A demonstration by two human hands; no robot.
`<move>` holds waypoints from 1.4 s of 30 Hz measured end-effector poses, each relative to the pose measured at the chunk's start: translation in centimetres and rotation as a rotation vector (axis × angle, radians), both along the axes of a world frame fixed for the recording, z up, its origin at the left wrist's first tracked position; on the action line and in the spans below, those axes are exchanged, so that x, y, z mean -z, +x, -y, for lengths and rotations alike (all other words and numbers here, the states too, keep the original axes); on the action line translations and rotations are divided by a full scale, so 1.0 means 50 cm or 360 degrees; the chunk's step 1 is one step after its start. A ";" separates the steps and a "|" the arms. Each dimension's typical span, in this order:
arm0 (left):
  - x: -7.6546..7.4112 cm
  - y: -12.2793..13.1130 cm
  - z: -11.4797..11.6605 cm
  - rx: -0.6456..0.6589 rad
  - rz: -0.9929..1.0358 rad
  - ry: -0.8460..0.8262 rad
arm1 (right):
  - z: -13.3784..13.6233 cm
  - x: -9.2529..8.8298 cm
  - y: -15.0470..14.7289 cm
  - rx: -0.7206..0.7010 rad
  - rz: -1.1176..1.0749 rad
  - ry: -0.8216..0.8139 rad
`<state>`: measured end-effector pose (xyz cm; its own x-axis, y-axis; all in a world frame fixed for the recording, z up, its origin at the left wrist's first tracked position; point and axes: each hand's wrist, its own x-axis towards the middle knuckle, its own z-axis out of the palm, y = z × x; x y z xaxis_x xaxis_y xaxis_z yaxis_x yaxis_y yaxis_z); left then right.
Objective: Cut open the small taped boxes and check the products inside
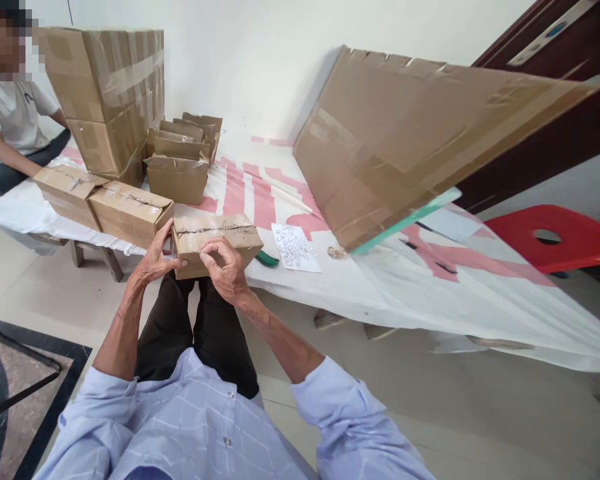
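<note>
A closed cardboard box (247, 248) with a dark seam of torn marks and clear tape along its top sits at the table's near edge, in front of my legs. My left hand (155, 260) grips its left end, fingers at the side and thumb along the lower front. Over the front face, my right hand (225, 268) has thumb and forefinger curled together near the top edge; whatever is between them is too small to make out. A green-handled tool (267, 259), partly hidden behind the box, lies to the right beside a handwritten paper sheet (294, 248).
Two similar boxes (130, 208) stand in line to the left. Behind them are a tall taped stack (107, 73) and open-topped cartons (177, 180). A large cardboard sheet (405, 127) leans at right, near a red stool (555, 233). Another person (13, 127) sits far left.
</note>
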<state>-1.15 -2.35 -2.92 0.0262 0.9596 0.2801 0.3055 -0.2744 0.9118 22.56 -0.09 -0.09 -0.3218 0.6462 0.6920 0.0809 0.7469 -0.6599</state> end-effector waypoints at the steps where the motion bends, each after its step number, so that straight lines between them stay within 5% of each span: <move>1: 0.000 0.000 0.000 -0.0002 -0.0001 0.0001 | 0.001 -0.004 0.001 -0.0008 -0.0016 -0.0037; 13: 0.001 -0.007 -0.001 -0.0010 -0.0016 -0.0023 | -0.054 -0.030 0.015 -0.0035 -0.0412 -0.0682; 25: -0.003 -0.007 0.002 -0.0064 -0.0039 0.0004 | -0.150 -0.180 0.141 -0.0114 -0.0697 -0.0695; 31: -0.002 -0.014 0.002 -0.0168 -0.0198 0.0067 | -0.135 -0.187 0.179 -0.0286 -0.0567 -0.0840; 35: -0.042 0.000 0.019 -0.0318 -0.0453 0.0228 | -0.135 -0.170 0.206 -0.0144 -0.0515 -0.0870; 39: -0.121 0.082 0.052 -0.0668 -0.0607 0.0677 | -0.119 -0.158 0.218 -0.0041 -0.0344 -0.0761; 42: -0.161 0.176 0.055 -0.0456 -0.0367 0.0553 | -0.093 -0.149 0.210 -0.0112 -0.0221 -0.0694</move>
<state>7.66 -5.10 5.13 -0.1258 0.7884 0.6021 0.5957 -0.4253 0.6813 33.04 4.58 7.36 -0.2989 0.8665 0.3998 -0.0714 0.3975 -0.9148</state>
